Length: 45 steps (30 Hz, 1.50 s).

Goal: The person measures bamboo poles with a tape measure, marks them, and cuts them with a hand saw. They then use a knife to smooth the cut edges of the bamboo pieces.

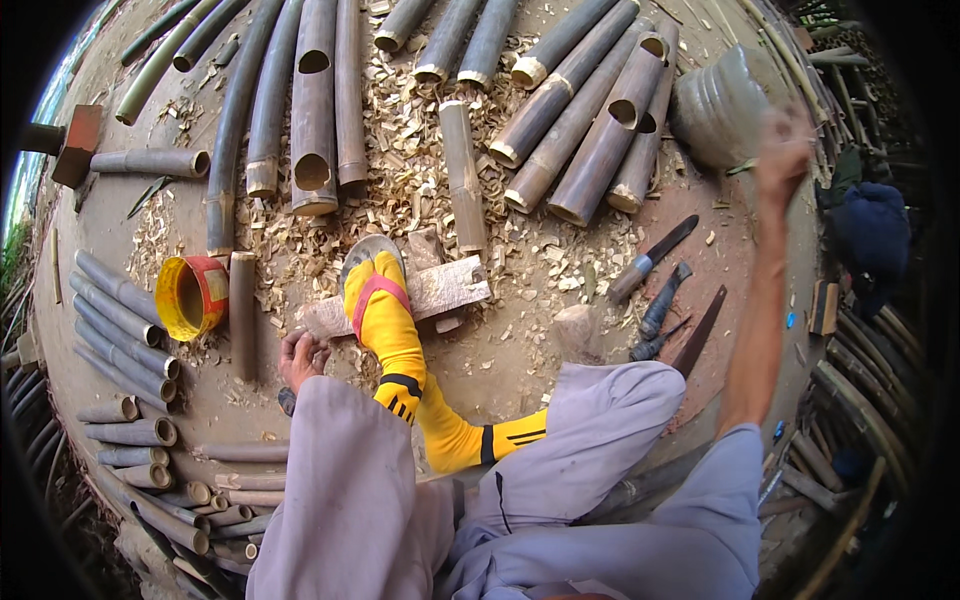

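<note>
My left hand (pixel 303 358) is beside my raised knee, near the left end of a pale notched plank (pixel 450 290). Its fingers are loosely bent and a little apart, with nothing visible in them. A dark rounded end (pixel 287 401) shows just below that hand, mostly hidden by my trouser leg. My left foot, in a yellow sock (pixel 388 330) and a sandal, presses across the plank. Far out to the right, my right hand (pixel 785 160) is smeared by motion beside a grey bucket-like container (pixel 725 105). Whether it holds anything cannot be made out.
Right of my feet lie a knife (pixel 652 260), a dark-wrapped tool (pixel 662 312) and a long dark blade (pixel 699 331). Bamboo tubes (pixel 465 175) lie ahead among wood chips, several with cut holes. A yellow-and-red tub (pixel 190 298) and stacked short tubes (pixel 135 432) are at left.
</note>
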### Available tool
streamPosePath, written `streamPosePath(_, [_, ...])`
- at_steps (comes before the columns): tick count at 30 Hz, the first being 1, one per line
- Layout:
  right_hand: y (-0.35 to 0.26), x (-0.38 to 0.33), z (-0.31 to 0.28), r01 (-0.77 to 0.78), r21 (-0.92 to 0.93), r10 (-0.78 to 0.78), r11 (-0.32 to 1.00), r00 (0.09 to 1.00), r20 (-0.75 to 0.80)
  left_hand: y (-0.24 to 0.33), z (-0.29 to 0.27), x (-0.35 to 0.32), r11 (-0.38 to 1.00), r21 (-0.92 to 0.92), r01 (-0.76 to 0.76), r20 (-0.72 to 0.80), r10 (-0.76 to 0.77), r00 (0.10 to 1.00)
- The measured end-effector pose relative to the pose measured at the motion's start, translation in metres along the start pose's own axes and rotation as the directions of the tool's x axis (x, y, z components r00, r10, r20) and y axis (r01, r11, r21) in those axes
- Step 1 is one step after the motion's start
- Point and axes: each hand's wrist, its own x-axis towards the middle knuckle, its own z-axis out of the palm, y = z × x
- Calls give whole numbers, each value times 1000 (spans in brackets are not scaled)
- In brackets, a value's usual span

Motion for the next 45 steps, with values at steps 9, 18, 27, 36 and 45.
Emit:
streamPosePath(9, [-202,-273,41,-516,264,-27,815,422,906,-1,2,-1,999,32,-33,12,33,999])
streamPosePath(18, [-218,-290,69,-632,208,-9,747,303,953,-9,0,3,1000,-13,-18,-14,18,1000])
streamPosePath(27, [-218,-276,65,-630,156,42,761,287,957,-16,-1,5,1000,-13,15,-3,-15,1000])
streamPosePath(36, [-161,-265,-47,-422,308,-119,853,416,901,-1,18,4,991,109,-83,69,75,995])
streamPosePath(45, [-92,-112,-205,-498,248,-26,831,409,912,21,31,7,950,224,-219,126,194,973])
